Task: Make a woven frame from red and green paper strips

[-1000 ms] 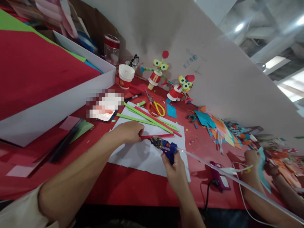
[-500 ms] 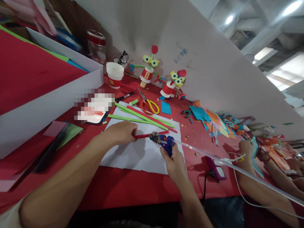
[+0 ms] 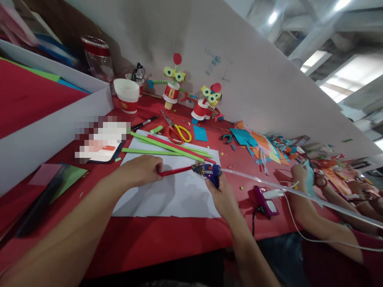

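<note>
With my left hand (image 3: 148, 169) pinching the red paper strip (image 3: 176, 171) and right hand (image 3: 223, 195) gripping the hot-glue gun (image 3: 213, 171), I'd apply glue thinly, well beyond the pinching fingertips.

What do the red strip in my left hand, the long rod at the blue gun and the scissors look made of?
Red strip: probably matt paper or card; flat, without shine.
Rod: likely smooth plastic or solid glue; translucent, with pale highlights.
Scissors: grey, metal-looking blades; orange and yellow handles, probably plastic, judging by their even colour.
</note>
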Motion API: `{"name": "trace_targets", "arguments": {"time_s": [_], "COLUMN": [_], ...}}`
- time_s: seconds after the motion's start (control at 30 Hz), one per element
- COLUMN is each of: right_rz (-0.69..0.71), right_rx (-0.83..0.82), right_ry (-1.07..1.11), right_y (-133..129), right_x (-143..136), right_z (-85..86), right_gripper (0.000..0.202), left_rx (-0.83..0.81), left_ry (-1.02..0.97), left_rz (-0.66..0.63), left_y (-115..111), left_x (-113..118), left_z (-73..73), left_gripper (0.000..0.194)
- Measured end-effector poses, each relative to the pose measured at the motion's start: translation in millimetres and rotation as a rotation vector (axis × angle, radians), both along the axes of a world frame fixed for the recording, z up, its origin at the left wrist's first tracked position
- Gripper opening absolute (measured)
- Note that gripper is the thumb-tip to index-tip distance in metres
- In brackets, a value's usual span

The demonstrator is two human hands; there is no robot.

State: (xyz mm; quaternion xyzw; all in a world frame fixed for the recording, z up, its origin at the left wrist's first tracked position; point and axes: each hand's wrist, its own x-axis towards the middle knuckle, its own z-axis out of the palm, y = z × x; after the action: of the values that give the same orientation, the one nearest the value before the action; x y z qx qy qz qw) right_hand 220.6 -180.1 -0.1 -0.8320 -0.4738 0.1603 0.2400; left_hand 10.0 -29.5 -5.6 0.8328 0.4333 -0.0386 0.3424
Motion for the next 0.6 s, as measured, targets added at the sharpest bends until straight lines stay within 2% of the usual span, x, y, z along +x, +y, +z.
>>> {"name": "trace_targets", "arguments": {"time_s": [0.3,0.6], "right_rz": [-0.004,-0.090], "right_rx": [-0.062,-0.166], "right_ry": [-0.125,-0.288], "right_y": [2.4,-0.8], "right_x": [15.8,23.2], "right_z": [7.8,17.2], "right_gripper": [0.036,0.038], "left_rx": [0.041,0.003], "left_ry": [-0.038,-0.012], "left_rz": [-0.028,-0.009], "left_y": [-2.7,-0.9], "left_x": [-2.7,-1.1], "left_z": [1.0,-1.2], "left_gripper": [0.009,0.010]}}
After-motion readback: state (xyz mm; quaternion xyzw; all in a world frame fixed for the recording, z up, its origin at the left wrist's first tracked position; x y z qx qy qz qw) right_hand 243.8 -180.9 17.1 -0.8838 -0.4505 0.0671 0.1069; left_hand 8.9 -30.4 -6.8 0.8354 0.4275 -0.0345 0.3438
